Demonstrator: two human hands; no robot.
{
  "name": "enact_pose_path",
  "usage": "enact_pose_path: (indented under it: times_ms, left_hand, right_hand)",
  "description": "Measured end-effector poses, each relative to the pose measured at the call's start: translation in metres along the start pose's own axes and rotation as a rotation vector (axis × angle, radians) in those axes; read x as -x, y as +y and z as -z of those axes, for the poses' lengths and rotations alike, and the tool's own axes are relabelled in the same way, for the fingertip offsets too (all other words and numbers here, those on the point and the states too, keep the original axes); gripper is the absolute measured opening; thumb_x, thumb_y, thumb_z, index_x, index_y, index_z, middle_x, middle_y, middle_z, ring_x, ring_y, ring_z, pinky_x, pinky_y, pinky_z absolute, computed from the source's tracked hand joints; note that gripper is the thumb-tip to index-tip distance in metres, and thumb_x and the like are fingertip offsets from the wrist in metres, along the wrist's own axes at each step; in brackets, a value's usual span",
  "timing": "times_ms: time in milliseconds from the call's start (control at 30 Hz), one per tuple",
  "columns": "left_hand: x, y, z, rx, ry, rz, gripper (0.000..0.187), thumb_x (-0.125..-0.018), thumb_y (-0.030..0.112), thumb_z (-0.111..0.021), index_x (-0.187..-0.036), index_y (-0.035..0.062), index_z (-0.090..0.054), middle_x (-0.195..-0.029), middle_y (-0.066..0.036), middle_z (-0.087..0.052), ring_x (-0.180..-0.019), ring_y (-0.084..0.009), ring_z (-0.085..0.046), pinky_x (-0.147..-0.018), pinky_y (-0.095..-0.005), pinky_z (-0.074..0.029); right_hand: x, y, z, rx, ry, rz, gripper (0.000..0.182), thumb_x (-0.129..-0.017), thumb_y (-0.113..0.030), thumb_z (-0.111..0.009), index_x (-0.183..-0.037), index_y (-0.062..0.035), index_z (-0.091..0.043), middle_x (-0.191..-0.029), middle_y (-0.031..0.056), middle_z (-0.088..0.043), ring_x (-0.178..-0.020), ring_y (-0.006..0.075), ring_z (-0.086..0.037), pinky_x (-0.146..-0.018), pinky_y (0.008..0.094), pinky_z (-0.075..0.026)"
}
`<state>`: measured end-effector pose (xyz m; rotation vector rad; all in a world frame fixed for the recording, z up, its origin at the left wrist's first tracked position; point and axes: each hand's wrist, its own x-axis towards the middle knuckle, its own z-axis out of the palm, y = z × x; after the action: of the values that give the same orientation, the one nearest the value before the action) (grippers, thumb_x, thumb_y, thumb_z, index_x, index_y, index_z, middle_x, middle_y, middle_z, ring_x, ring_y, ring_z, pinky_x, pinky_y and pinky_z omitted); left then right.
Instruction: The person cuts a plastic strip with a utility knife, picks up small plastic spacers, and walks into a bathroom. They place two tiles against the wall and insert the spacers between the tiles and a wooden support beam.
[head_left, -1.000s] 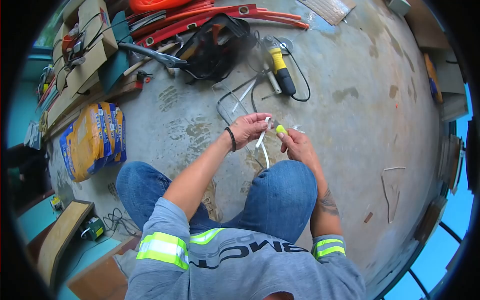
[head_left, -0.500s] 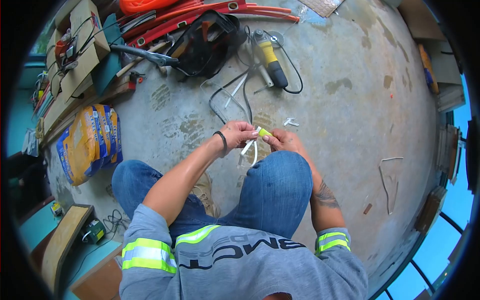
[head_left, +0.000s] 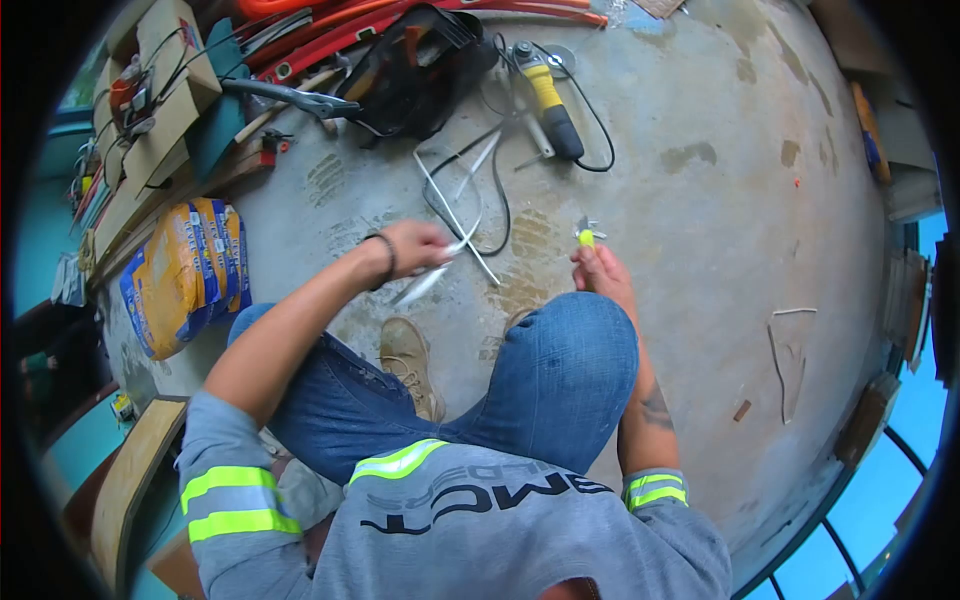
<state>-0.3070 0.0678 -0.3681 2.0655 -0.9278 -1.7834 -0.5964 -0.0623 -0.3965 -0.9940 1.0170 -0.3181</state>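
Left grip [head_left: 418, 246] closed around one end of a white cable [head_left: 428, 280]; the cable's long axis runs diagonally, from the hand down-left toward the left knee, hanging clear above the concrete floor [head_left: 700, 230]. Right grip [head_left: 597, 268] pinched on a small yellow-handled tool [head_left: 587, 237], tip pointing up and away from the body, just above the right knee. Hands well apart. On the floor beyond: a yellow angle grinder [head_left: 550, 100] with black cord, loose white and black cables [head_left: 470, 185], a black tool bag [head_left: 415, 70]. Yellow sacks [head_left: 185, 275] lie left.
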Motion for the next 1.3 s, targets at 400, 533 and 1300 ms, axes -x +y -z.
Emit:
enact_pose_path:
  times_ms: [400,533,1300]
  left_hand:
    - [-0.069,0.063,-0.078,0.582,0.142,-0.083,0.024,-0.097,0.015,-0.053,-0.117,0.0035,-0.057,-0.099,-0.004,-0.067,-0.077,-0.007,-0.064,-0.059,-0.0191,-0.051]
    - [-0.094,0.028,-0.089,0.601,0.219,-0.007,0.024,-0.095,0.008,-0.05,-0.117,0.004,-0.059,-0.094,-0.001,-0.066,-0.068,-0.0039,-0.057,-0.058,-0.0166,-0.047]
    - [-0.075,0.038,-0.086,0.884,0.032,-0.375,0.017,-0.092,0.011,-0.062,-0.107,0.005,-0.057,-0.094,-0.002,-0.062,-0.083,-0.0094,-0.059,-0.075,-0.0259,-0.053]
  right_hand:
    - [-0.059,0.0,-0.001,-0.036,0.057,0.03,0.023,-0.084,-0.015,-0.072,-0.094,-0.0073,-0.054,-0.073,-0.0008,-0.058,-0.048,0.0048,-0.045,-0.041,0.0203,-0.036]
    - [-0.105,0.067,0.049,0.102,0.467,0.076,0.022,-0.084,-0.016,-0.072,-0.09,-0.0064,-0.053,-0.07,0.0008,-0.058,-0.048,0.0073,-0.049,-0.041,0.0236,-0.04]
    - [-0.063,-0.001,-0.021,-0.478,-0.053,-0.331,0.018,-0.085,-0.009,-0.064,-0.096,-0.0118,-0.049,-0.082,0.0026,-0.058,-0.048,0.003,-0.041,-0.045,0.0221,-0.037]
